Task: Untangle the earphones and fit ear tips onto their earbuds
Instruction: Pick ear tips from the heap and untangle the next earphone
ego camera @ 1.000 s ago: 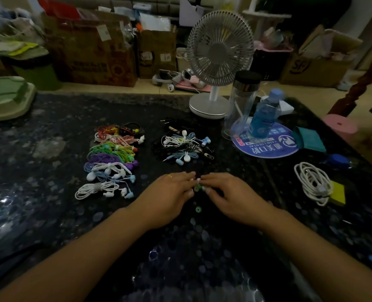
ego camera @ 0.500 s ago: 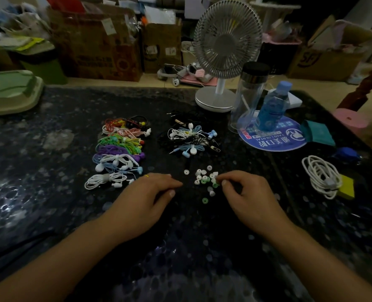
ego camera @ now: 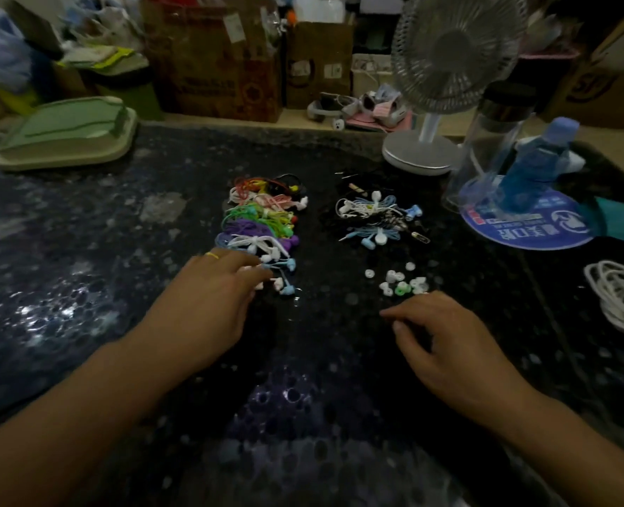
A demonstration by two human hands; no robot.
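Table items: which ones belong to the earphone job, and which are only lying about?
For the job: coloured earphone bundles, tangled earphones, loose ear tips.

Lying about: fan, clear bottle, blue bottle, white cable coil, green tray.

The left hand (ego camera: 208, 305) is covering the near end of the row of coiled earphones (ego camera: 259, 228), and motion blur is smearing its fingertips (ego camera: 257, 274), so whether they are gripping a cable is not clear. The right hand (ego camera: 445, 338) is curling over its own palm (anything under it is hidden). The white cable bundle (ego camera: 621, 301) is running off the right edge. The ear tips (ego camera: 400, 281) are showing too small to sort.
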